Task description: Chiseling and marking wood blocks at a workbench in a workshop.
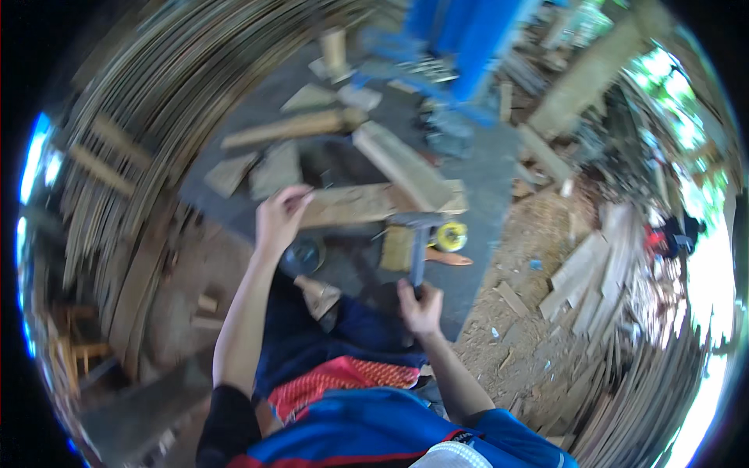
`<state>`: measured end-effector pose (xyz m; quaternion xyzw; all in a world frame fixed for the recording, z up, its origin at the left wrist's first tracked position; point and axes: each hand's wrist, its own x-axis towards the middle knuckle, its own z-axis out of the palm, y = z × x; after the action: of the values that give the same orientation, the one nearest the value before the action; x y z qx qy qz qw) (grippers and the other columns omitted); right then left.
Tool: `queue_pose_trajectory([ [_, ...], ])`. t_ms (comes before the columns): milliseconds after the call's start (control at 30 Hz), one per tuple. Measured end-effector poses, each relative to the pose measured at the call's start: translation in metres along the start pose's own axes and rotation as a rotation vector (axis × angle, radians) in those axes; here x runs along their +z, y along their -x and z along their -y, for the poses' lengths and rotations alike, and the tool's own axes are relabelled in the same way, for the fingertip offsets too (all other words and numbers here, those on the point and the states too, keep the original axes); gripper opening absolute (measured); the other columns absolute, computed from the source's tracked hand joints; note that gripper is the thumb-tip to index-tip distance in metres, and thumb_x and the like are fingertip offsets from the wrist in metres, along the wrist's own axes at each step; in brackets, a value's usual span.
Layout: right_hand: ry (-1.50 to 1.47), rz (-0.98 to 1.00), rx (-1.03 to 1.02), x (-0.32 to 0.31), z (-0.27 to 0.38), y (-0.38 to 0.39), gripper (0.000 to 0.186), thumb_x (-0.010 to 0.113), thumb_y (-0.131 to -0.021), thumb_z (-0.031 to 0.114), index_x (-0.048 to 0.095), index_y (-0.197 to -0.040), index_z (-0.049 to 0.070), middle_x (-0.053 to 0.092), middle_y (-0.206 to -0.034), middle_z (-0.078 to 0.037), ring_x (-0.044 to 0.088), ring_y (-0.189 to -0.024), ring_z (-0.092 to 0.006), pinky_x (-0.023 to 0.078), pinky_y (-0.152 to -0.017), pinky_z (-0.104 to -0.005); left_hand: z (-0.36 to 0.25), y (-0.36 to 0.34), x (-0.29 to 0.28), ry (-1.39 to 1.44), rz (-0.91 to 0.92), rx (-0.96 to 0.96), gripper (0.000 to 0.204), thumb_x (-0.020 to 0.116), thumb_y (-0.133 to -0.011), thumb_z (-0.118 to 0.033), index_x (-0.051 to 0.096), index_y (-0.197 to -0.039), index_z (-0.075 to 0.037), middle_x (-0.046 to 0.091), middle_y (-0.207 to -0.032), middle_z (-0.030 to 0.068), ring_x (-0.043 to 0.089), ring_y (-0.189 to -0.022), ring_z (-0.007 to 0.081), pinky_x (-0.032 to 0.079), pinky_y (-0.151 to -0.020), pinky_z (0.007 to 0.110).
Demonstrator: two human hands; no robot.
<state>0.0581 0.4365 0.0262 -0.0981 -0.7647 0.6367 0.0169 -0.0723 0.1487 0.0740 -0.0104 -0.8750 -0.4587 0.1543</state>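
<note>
My right hand [421, 310] is wrapped round the handle of a hammer [418, 253], whose head lies over the near edge of a plank [351, 205]. At the plank's left end my left hand [281, 216] is raised, thumb and fingertips pinched together; what they hold, if anything, is too small and blurred to name. A thicker length of wood [400, 165] rests slantwise across the plank's right part. Beside the hammer are a yellowish bristly block [398, 249], a yellow round tape roll [451, 236] and a brown, handle-like piece [449, 257].
The dark worktop [488, 203] also bears wood offcuts [277, 170], a long wooden strip [289, 128] and a round clear object [304, 255]. A blue frame [468, 47] stands at its far side. Stacked boards [187, 86] curve along the left; scrap wood [577, 273] litters the ground right.
</note>
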Motion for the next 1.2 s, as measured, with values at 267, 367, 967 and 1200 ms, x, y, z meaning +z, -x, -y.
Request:
queue_pose_trajectory([
  [267, 0.041, 0.063, 0.038, 0.002, 0.028, -0.003, 0.037, 0.064, -0.098, 0.019, 0.057, -0.067, 0.000, 0.053, -0.047, -0.003, 0.051, -0.040, -0.0096, 0.037, -0.039, -0.0272, -0.001, -0.009, 0.005, 0.094, 0.051, 0.018, 0.012, 0.071, -0.088, -0.010, 0.067, -0.094, -0.002, 0.071, -0.083, 0.0075, 0.068, -0.075, 0.0136, 0.053, -0.073, 0.026],
  [367, 0.068, 0.083, 0.036, 0.001, 0.029, -0.001, 0.039, 0.064, -0.098, 0.020, 0.056, -0.066, 0.000, 0.053, -0.047, -0.002, 0.051, -0.040, -0.0088, 0.037, -0.039, -0.0270, 0.000, -0.010, 0.008, 0.171, 0.068, -0.010, 0.009, 0.070, -0.088, -0.007, 0.067, -0.093, -0.001, 0.072, -0.085, 0.0075, 0.070, -0.078, 0.0137, 0.055, -0.076, 0.026],
  [967, 0.078, 0.048, 0.040, 0.002, 0.031, 0.001, 0.038, 0.061, -0.100, 0.024, 0.056, -0.069, 0.003, 0.049, -0.047, -0.002, 0.044, -0.038, -0.0090, 0.030, -0.038, -0.0256, 0.021, -0.007, 0.007, -0.041, 0.045, 0.164, 0.009, 0.072, -0.087, -0.018, 0.068, -0.091, -0.011, 0.068, -0.076, 0.0019, 0.062, -0.073, 0.0198, 0.045, -0.084, 0.035],
  [1200, 0.107, 0.049, 0.037, 0.001, 0.030, 0.001, 0.040, 0.060, -0.100, 0.029, 0.057, -0.069, 0.004, 0.048, -0.046, -0.002, 0.044, -0.039, -0.0093, 0.030, -0.039, -0.0262, 0.019, 0.000, 0.007, -0.164, -0.002, 0.257, 0.009, 0.071, -0.087, -0.019, 0.066, -0.094, -0.016, 0.065, -0.074, -0.0004, 0.060, -0.076, 0.0208, 0.043, -0.088, 0.037],
])
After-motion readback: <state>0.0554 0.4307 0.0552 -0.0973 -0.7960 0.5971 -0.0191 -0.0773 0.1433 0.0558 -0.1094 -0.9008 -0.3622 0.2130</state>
